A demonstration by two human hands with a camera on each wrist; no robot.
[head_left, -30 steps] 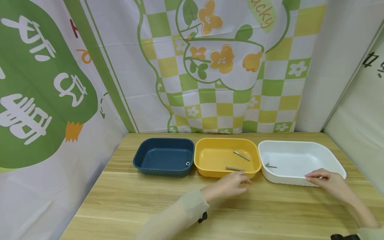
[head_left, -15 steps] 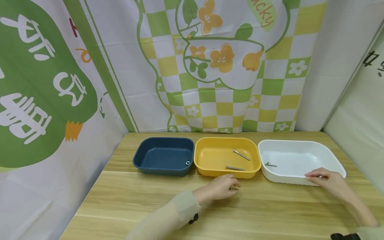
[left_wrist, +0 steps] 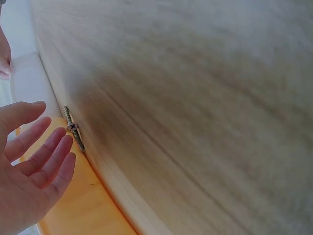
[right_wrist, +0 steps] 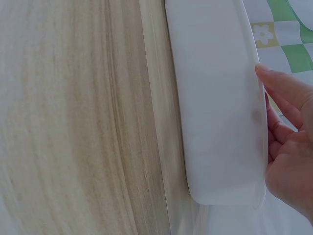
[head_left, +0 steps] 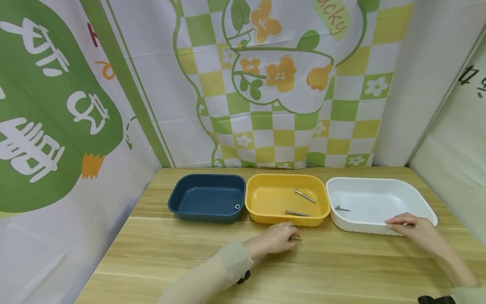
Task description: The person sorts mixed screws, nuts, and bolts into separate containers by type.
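Observation:
My left hand [head_left: 275, 238] is over the table just in front of the yellow tray [head_left: 262, 218], fingers loosely bent. In the left wrist view its fingertips are right beside metal screws [left_wrist: 72, 127], one showing a cross-slotted head, with threaded shafts above and below it. From the head view only a short bit of a screw [head_left: 297, 239] shows past the fingers. My right hand [head_left: 415, 230] pinches the near rim of the white tray [right_wrist: 220, 107], thumb on the outside and fingers behind the rim.
Two long bolts [head_left: 298, 213] lie in the yellow tray. The dark blue tray [head_left: 206, 218] at left holds a small nut [head_left: 237, 207]. A small greenish screw [head_left: 343, 209] lies in the white tray. A patterned curtain [head_left: 273, 126] hangs behind the table.
My left hand has drawn back leftward from below the yellow tray's right part, and a screw end shows at its fingers. The right hand stays at the white tray's rim.

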